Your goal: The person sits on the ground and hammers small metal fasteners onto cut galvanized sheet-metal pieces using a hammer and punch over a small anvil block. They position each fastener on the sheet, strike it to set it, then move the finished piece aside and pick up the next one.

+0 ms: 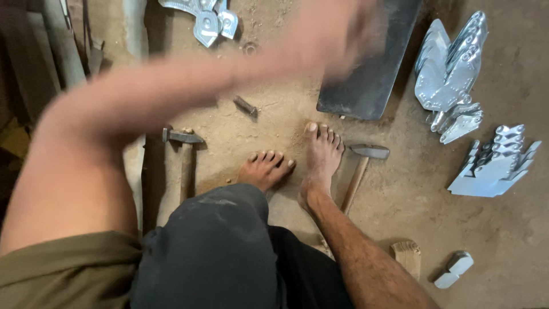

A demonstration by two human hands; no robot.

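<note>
The dark flat slab [372,63] lay on the dirt floor [514,240] just beneath the blurred left hand [343,34], whose fingers' spread could not be told, with stacked silver metal pieces [452,74] beyond them and a hammer [363,166] nearer the feet, so slowing before contact seemed wise.

A dirt-floor metal workshop: hammers [184,137] and stacked metal pieces [452,68] lie about.
</note>
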